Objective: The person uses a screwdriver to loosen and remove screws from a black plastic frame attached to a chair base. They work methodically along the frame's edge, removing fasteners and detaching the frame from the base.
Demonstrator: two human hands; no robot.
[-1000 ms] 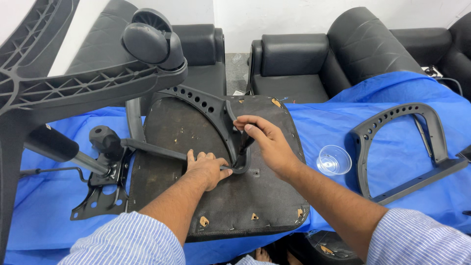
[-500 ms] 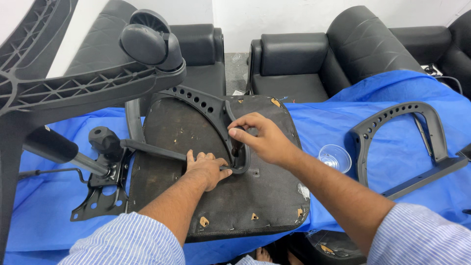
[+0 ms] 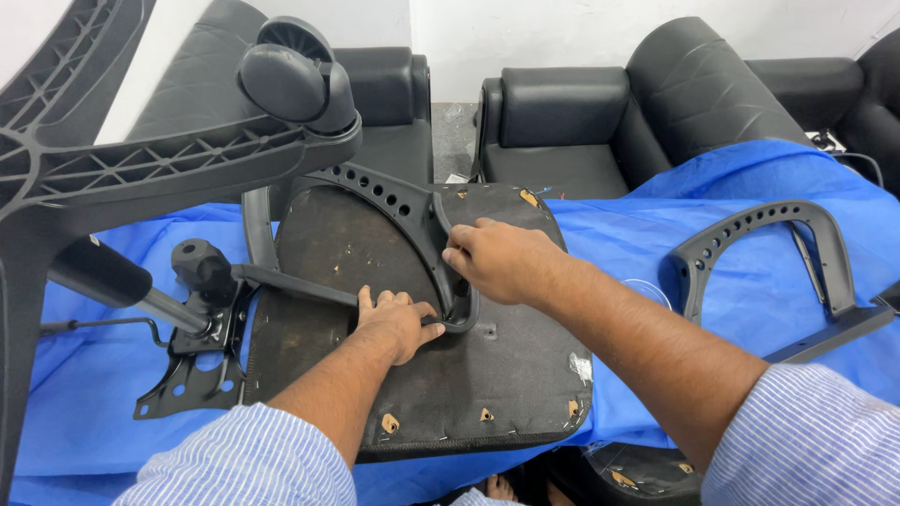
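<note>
Clearly the armrest (image 3: 412,225) under your hands is stiff moulded plastic, light for its bulk, a curved black loop with a row of holes along its outer band. It lies flat on the upturned seat pan (image 3: 506,375), its long axis running from the far left corner of the pan toward the pan's middle, the closed bend pointing at you. You would judge it rigid enough to take hold of anywhere on the band, best near that bend. Your right hand (image 3: 506,262) is closed over the band just above the bend; your left hand (image 3: 394,323) presses flat-fingered against the bend's lower edge, not clenched. The pan's fabric underside looks grippy, not slick. Left of the pan sits the metal tilt mechanism (image 3: 192,351) with its knob, beside the chair base (image 3: 141,169) and castor. Right of the pan, a second armrest (image 3: 769,234) lies on the blue sheet (image 3: 619,244) covering the table.
</note>
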